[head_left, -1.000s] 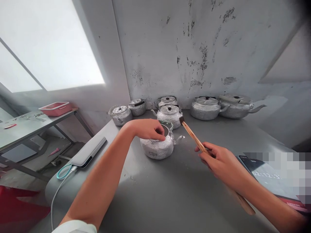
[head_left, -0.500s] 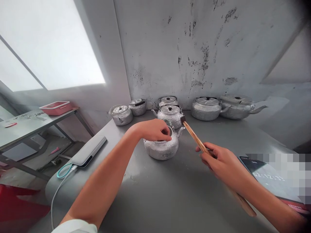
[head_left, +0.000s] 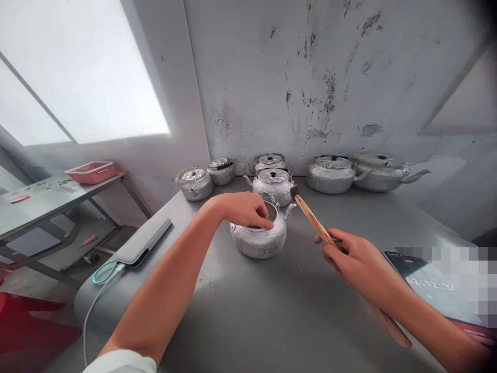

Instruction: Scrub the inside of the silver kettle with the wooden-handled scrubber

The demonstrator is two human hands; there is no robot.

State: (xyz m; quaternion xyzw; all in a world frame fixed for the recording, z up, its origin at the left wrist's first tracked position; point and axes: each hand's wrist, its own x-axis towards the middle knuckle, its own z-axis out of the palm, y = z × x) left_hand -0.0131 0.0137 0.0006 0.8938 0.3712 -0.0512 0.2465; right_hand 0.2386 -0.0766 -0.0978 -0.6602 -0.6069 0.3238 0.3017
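A silvery kettle (head_left: 259, 242) with a textured body and no lid on it stands upright on the grey table. My left hand (head_left: 248, 210) is closed on its rim, thumb outside at the front; the other fingers are largely hidden at the opening. The spout (head_left: 290, 211) points right, and a wrapped handle rises behind the mouth. My right hand (head_left: 351, 256) grips the wooden handle of a small hammer (head_left: 312, 217). Its dark head is raised to the right of the kettle, apart from it, near the spout.
Several lidded kettles line the back, including one right behind (head_left: 272, 186) and a larger one (head_left: 332, 176) by the wall. A power bank (head_left: 143, 242) with a cable lies left. A phone showing a timer (head_left: 430, 282) lies right. A pink basket (head_left: 92, 173) sits on another table.
The view has shifted very slightly. Both hands keep their holds, and the kettle and hammer look almost the same. The phone's timer has advanced.
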